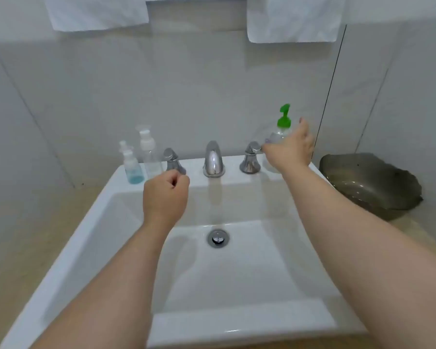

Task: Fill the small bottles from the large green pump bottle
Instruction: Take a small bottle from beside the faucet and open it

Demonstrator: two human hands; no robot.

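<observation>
The large green pump bottle (282,128) stands upright on the right rear corner of the sink (237,273), just beside the right tap handle (249,158). My right hand (291,149) is at its clear body, thumb on the left side and fingers reaching round the right. I cannot tell whether they have closed on it or only touch it, since my hand hides most of the bottle.

I judge it stiff plastic, smooth, and possibly slick beside a basin. How much liquid it holds is hidden, so its weight is a guess. I would take it low round the body, not by the green pump head, which would sink under a squeeze.

My left hand (165,197) hovers over the basin near the left tap handle (173,161), fingers clenched inward with nothing visible in them.

The small bottles wait on the left rear corner: a short pump bottle (132,167) with blue liquid at its bottom, and a taller clear pump bottle (150,157) just beside it. Both look light and easy to tip.

Between the handles stands the chrome spout (213,159). A dark glass bowl (370,185) sits on the counter to the right.
</observation>
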